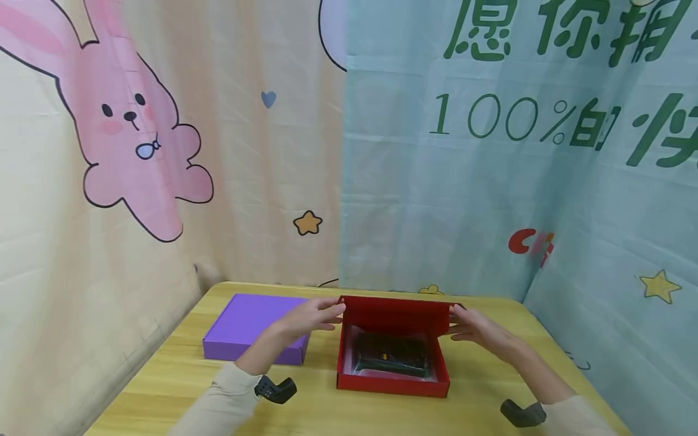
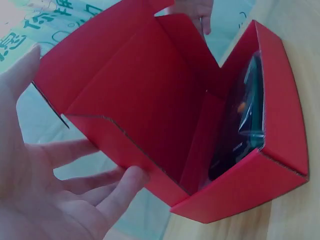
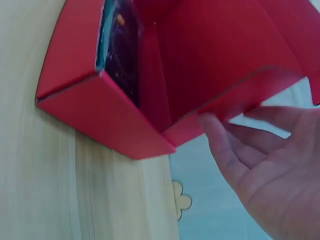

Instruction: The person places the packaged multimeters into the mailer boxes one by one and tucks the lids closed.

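On the table stands a red cardboard box [image 1: 392, 386], its hinged lid [image 1: 395, 312] raised at the back. A dark item in clear plastic wrap [image 1: 391, 354] lies inside. My left hand [image 1: 311, 318] holds the lid's left side, with the thumb at the side flap and other fingers reaching behind, as the left wrist view shows. At the opposite side, my right hand [image 1: 480, 330] holds the lid's side flap [image 3: 230, 102] between thumb and fingers. In the right wrist view its fingers are partly hidden behind the flap.
A closed purple box [image 1: 259, 318] lies left of the red box, beneath my left forearm's side. The wooden table [image 1: 305, 402] ends at a printed curtain [image 1: 262, 181] behind and on both sides. Dark devices sit at both wrists.
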Tool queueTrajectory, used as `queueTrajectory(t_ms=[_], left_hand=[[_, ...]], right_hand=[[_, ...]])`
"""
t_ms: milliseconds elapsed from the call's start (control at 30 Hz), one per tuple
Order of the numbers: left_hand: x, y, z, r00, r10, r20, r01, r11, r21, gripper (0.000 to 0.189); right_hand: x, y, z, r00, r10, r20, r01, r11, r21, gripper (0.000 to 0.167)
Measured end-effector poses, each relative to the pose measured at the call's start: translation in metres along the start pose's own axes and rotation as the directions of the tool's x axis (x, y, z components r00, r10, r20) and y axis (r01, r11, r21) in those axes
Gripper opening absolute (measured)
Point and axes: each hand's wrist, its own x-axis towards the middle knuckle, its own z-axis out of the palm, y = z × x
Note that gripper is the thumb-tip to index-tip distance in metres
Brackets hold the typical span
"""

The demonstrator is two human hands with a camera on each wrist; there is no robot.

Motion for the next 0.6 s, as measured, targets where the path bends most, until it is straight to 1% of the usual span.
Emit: queueTrajectory(t_ms=[100,167,233,367,467,600], left_hand=[[-0.007,0.001,0.002,0.999,-0.026,0.031,0.027,0.999,-0.041,0.072],[-0.006,0.001,0.004,0.999,-0.024,0.022,0.025,0.996,-0.081,0.068],[-0.006,-0.002,0.005,1.0,-0.022,0.009,0.023,0.995,-0.097,0.065],[-0.008,-0.009,0.004,1.0,-0.008,0.014,0.009,0.997,-0.075,0.06],[-0.011,-0.012,0.004,0.999,0.021,0.043,-0.018,0.998,-0.067,0.06],[-0.014,-0.016,0.003,0.997,0.033,0.066,-0.027,0.996,-0.086,0.063]], right_hand=[[-0.001,0.0,0.005,0.999,-0.019,0.039,0.018,1.0,0.021,0.061],[-0.003,-0.001,0.005,0.997,-0.034,0.062,0.032,0.999,0.038,0.06],[-0.004,0.0,0.006,0.995,-0.036,0.091,0.03,0.997,0.067,0.062],[-0.007,0.002,0.007,0.99,-0.024,0.141,0.009,0.995,0.102,0.064],[-0.009,0.004,0.008,0.989,-0.013,0.147,-0.003,0.994,0.107,0.065],[-0.013,0.006,0.011,0.989,-0.025,0.145,0.01,0.995,0.101,0.065]])
